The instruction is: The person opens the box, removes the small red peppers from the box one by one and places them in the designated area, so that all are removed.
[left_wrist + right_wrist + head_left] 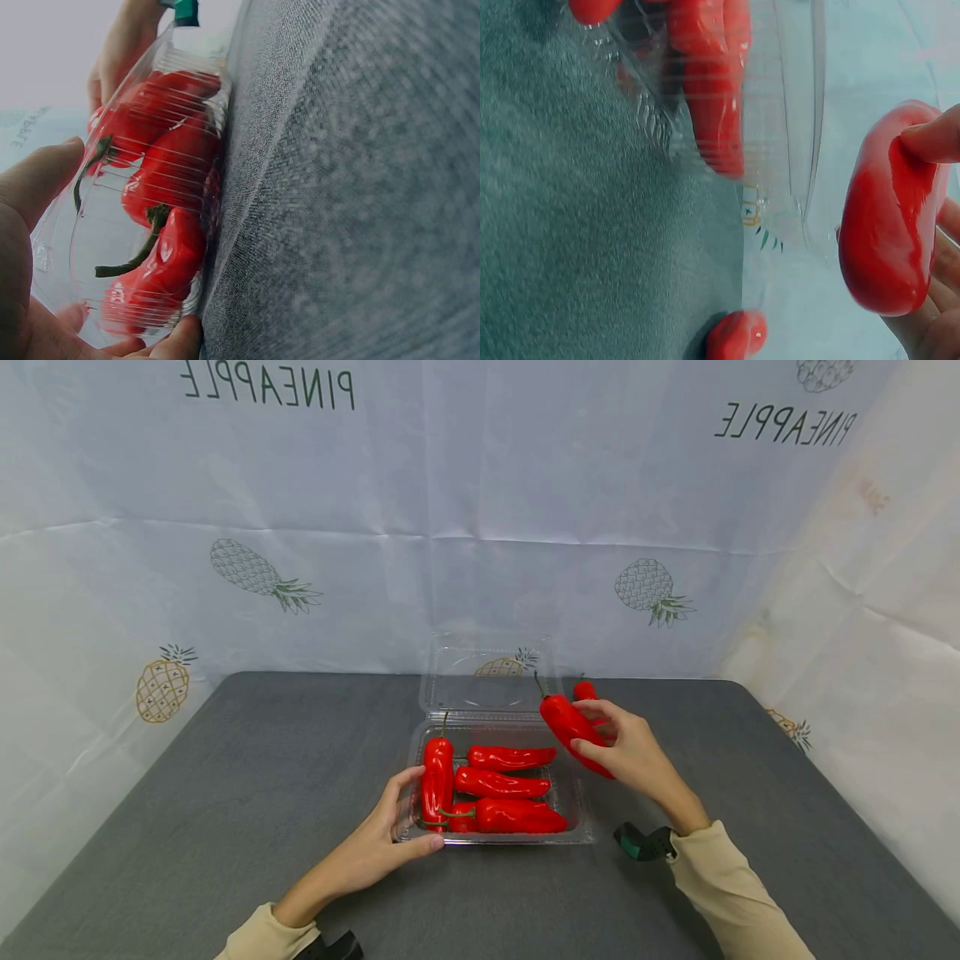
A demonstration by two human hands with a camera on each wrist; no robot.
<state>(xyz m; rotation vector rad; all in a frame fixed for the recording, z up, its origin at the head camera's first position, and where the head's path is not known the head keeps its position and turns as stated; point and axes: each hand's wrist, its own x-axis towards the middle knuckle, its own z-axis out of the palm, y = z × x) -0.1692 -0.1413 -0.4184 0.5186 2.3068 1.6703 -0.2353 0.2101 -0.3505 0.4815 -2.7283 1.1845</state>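
A clear plastic clamshell container [517,839] holds several glossy red peppers [437,777] with green stems. My left hand [363,852] grips its near left corner, thumb at the front edge and fingers along the left side. In the left wrist view, ribbed clear walls show the peppers [169,169] inside. Beyond the container's right side, my right hand [637,760] pinches one red pepper [566,724] between thumb and fingers, raised and tilted with its stem up and to the left. The right wrist view shows this pepper [889,225] apart from the container.
Another red pepper [585,690] lies on the grey tabletop [247,793] behind my right hand, partly hidden by it. The container's hinged lid [491,672] stands raised at the back. A white curtain [480,468] with pineapple prints hangs behind the table.
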